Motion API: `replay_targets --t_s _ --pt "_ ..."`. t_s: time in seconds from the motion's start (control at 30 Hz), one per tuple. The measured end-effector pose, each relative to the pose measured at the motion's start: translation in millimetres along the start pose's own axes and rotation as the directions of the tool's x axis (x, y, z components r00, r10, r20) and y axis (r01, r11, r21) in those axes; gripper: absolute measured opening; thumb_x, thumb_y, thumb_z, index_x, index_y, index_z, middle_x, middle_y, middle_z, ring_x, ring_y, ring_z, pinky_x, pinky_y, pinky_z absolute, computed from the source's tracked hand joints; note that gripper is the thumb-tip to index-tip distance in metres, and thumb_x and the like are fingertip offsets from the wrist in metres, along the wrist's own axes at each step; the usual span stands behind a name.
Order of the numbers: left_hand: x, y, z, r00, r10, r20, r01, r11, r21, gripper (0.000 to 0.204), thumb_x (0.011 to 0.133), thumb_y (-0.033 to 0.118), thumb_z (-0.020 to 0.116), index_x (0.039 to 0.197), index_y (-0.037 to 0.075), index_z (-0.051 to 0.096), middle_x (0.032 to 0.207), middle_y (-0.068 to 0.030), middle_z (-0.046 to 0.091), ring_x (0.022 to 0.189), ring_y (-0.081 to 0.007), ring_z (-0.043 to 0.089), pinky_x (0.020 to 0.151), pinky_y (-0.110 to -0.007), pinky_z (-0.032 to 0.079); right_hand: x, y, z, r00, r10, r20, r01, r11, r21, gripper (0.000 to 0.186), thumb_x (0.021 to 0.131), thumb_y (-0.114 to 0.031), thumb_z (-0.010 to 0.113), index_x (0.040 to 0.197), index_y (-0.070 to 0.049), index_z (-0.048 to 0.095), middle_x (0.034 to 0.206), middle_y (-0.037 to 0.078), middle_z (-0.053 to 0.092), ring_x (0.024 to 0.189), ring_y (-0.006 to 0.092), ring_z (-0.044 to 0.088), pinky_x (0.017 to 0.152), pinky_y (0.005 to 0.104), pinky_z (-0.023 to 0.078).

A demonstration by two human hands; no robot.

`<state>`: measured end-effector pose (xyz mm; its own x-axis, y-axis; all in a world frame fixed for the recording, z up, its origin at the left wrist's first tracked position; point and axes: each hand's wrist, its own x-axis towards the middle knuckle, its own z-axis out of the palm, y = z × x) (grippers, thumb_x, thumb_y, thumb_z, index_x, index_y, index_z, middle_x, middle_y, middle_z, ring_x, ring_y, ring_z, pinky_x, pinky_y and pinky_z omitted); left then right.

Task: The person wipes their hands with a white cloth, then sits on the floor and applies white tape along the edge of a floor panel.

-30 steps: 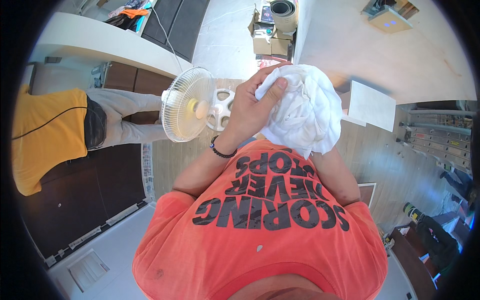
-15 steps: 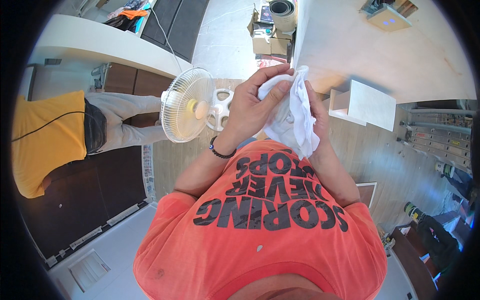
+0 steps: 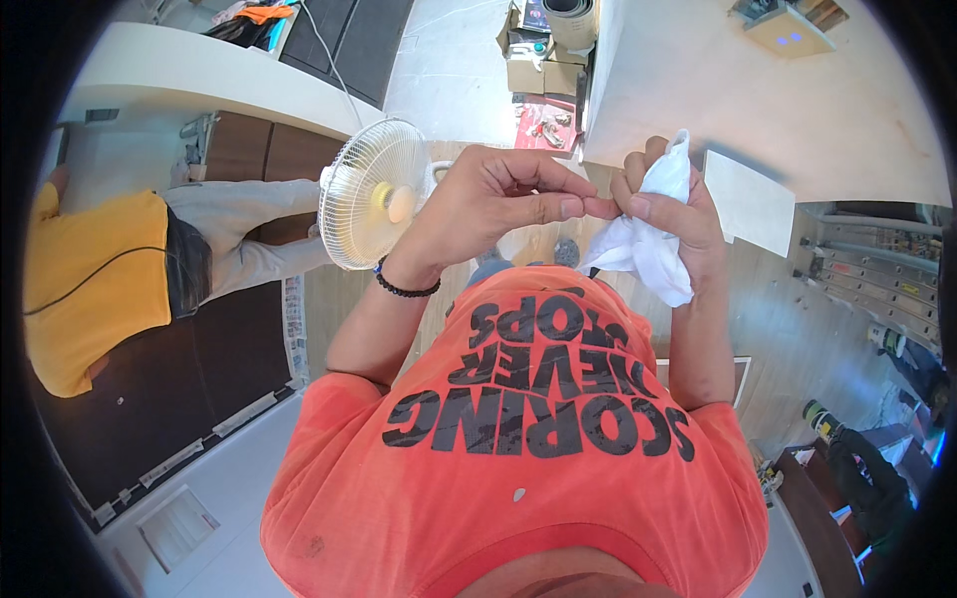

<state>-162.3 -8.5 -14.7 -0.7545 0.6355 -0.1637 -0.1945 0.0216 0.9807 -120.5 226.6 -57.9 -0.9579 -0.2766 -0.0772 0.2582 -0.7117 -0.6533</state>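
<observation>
A crumpled white cloth (image 3: 646, 239) is bunched in my right hand (image 3: 670, 214), whose fingers wrap around it, one tip of the cloth sticking up above the fist. My left hand (image 3: 493, 204) is just to its left, thumb and forefinger pinched together and touching the cloth's edge near my right thumb. A dark bead bracelet (image 3: 404, 286) circles my left wrist. Both hands are raised in front of my orange printed shirt (image 3: 528, 429).
A white standing fan (image 3: 371, 194) is below my left hand on the wood floor. A person in a yellow top (image 3: 95, 289) lies at the left. A white table (image 3: 788, 100) stands at upper right, cardboard boxes (image 3: 533, 55) behind it, a ladder (image 3: 877, 269) at right.
The cloth, spread wide over both hands a second ago, is now gathered into my right fist. My left hand has slid off it to pinch its edge.
</observation>
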Motion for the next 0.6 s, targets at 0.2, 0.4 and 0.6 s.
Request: replay_targets --t_s 0.2,0.4,0.6 --pt "-0.5 2.6 -4.1 0.995 -0.093 0.040 0.092 0.995 0.023 0.021 0.091 0.005 0.076 0.110 -0.002 0.077 0.101 -0.0093 0.078 0.092 -0.0126 0.071 0.086 -0.026 0.056 -3.7 -9.9 23.5 0.984 0.068 -0.164 -0.107 0.964 -0.244 0.052 0.075 0.008 0.080 0.122 -0.004 0.061 0.093 0.002 0.069 0.079 0.0108 0.068 0.078 0.0294 0.060" --pt "3.2 2.9 -4.8 0.991 -0.130 0.024 0.125 0.981 0.150 0.016 0.089 -0.001 0.076 0.105 -0.005 0.076 0.101 -0.0134 0.078 0.093 -0.0154 0.074 0.085 -0.028 0.059 4.1 -3.5 11.2 0.987 0.097 -0.131 -0.138 0.925 -0.355 0.062 0.073 0.006 0.084 0.130 -0.003 0.060 0.095 0.000 0.069 0.080 0.0084 0.068 0.072 0.0270 0.057" --pt "4.0 5.0 -7.0 0.983 -0.174 0.060 0.163 0.974 0.160 0.014 0.090 0.003 0.076 0.103 -0.004 0.077 0.100 -0.0105 0.078 0.092 -0.0130 0.073 0.086 -0.027 0.058 8.7 -7.3 11.6 0.978 0.156 -0.136 -0.198 0.899 -0.391 0.072 0.073 0.003 0.085 0.139 0.002 0.053 0.096 0.001 0.069 0.082 0.0092 0.068 0.073 0.0263 0.055"
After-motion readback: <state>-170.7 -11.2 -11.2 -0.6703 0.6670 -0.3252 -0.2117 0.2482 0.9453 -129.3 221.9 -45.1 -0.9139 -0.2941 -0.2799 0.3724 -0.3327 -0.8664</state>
